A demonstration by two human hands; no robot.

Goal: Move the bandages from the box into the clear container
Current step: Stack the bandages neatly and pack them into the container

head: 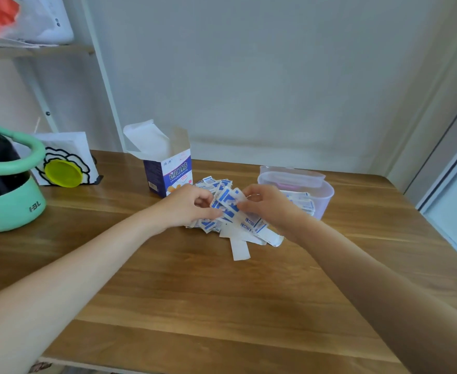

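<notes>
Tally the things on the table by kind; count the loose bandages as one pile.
Bandage box: 1
Clear container: 1
Bandage pile: 1
Green jug: 1
Napkin holder: 1
Total: 5

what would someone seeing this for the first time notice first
Probably the heap of blue-and-white bandages at the middle of the wooden table, with the left hand and right hand pinching a bunch above it. Next, the open box standing just behind the heap, and the clear container to its right, already holding some bandages.
</notes>
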